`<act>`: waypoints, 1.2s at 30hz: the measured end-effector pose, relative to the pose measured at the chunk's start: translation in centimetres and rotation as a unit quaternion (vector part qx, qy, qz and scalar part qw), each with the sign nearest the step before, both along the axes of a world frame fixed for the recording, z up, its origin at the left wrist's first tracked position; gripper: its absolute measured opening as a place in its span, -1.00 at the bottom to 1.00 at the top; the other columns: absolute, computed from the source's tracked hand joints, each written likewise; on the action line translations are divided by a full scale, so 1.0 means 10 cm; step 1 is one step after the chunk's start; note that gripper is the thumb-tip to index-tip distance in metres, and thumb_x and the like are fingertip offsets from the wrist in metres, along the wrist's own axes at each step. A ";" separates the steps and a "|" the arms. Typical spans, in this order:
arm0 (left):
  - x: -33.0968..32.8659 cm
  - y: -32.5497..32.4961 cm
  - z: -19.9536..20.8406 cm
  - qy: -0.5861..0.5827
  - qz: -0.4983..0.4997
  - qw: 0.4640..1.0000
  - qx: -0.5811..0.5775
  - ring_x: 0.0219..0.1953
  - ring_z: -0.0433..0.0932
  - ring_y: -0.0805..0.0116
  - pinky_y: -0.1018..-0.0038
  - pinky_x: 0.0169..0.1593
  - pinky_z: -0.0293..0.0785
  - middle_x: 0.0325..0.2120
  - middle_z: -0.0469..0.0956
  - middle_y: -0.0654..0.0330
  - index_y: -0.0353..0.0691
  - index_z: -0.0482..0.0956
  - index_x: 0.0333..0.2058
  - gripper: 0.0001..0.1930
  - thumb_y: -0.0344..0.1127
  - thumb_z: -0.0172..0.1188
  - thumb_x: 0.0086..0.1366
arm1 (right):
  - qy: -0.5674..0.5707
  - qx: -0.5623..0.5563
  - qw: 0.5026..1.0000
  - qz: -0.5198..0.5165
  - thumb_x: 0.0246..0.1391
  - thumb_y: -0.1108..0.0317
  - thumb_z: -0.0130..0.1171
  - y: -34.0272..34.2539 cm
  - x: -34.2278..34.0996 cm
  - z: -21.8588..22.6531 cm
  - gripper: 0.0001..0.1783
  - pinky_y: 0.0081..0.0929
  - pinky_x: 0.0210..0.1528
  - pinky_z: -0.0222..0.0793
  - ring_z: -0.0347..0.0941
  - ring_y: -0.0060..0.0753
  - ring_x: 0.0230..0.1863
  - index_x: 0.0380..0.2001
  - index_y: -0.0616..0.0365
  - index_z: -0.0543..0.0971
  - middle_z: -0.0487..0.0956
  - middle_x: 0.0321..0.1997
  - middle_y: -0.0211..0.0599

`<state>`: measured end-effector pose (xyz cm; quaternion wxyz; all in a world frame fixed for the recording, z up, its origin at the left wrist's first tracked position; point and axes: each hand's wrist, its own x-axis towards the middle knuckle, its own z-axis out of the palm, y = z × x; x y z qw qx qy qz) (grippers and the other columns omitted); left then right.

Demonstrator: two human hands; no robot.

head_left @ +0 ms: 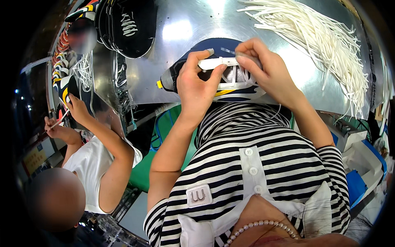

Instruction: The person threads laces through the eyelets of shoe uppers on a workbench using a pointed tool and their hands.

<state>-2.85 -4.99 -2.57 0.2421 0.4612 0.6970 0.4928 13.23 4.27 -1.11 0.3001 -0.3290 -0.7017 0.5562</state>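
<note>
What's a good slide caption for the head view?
Left hand and right hand at a navy-and-white shoe, white laces heaped on the metal table.

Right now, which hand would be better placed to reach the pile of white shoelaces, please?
Probably the right hand: it is nearer the white shoelaces, while the left hand is farther off, holding the sneaker.

Oh, the left hand (pixel 195 88) and right hand (pixel 271 70) hid parts of the navy-and-white laced shoe (pixel 232 86)! Up top, the edge cut off black rounded pieces (pixel 138 35); lower left, a co-worker's head (pixel 57 199) was blurred.
</note>
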 end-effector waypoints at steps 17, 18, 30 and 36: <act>0.86 0.56 0.50 -0.026 -0.072 0.997 -0.012 0.07 0.46 0.20 0.34 0.18 0.35 0.07 0.45 -0.04 -0.40 0.35 0.10 -0.50 -0.41 0.25 0.20 | -0.224 0.163 0.959 0.064 -0.19 0.24 0.17 0.45 0.20 0.06 -0.77 -0.16 -0.48 0.43 0.56 -0.06 -0.48 -0.45 0.12 0.59 0.59 -0.54 -0.09; 0.83 0.67 0.53 -0.018 -0.047 0.999 0.000 0.03 0.49 0.20 0.36 0.13 0.40 0.05 0.46 -0.05 -0.40 0.34 0.10 -0.50 -0.48 0.24 0.18 | -0.180 0.157 0.963 0.128 -0.18 0.25 0.16 0.70 0.38 0.38 -0.73 -0.15 -0.48 0.42 0.55 -0.03 -0.49 -0.40 0.18 0.56 0.58 -0.54 -0.07; 1.25 1.29 1.09 -0.221 0.007 0.975 0.004 -0.23 0.47 0.30 0.37 -0.17 0.46 -0.28 0.50 0.10 -0.35 0.43 -0.08 -0.69 -0.49 0.16 0.17 | -0.160 0.246 0.956 -0.012 -0.10 0.21 0.34 1.12 1.75 0.71 -0.58 -0.21 -0.34 0.42 0.48 -0.09 -0.31 -0.29 0.22 0.40 0.35 -0.16 -0.19; 1.68 0.85 1.70 0.187 -0.125 0.968 -0.115 -0.01 0.51 -0.04 0.19 0.02 0.45 -0.09 0.51 -0.25 -0.50 0.33 0.10 -0.41 -0.14 0.23 0.27 | -0.077 0.262 0.960 -0.059 -0.02 0.35 0.22 1.08 1.96 0.57 -0.75 -0.22 -0.36 0.41 0.48 -0.11 -0.35 -0.32 0.17 0.40 0.39 -0.20 -0.22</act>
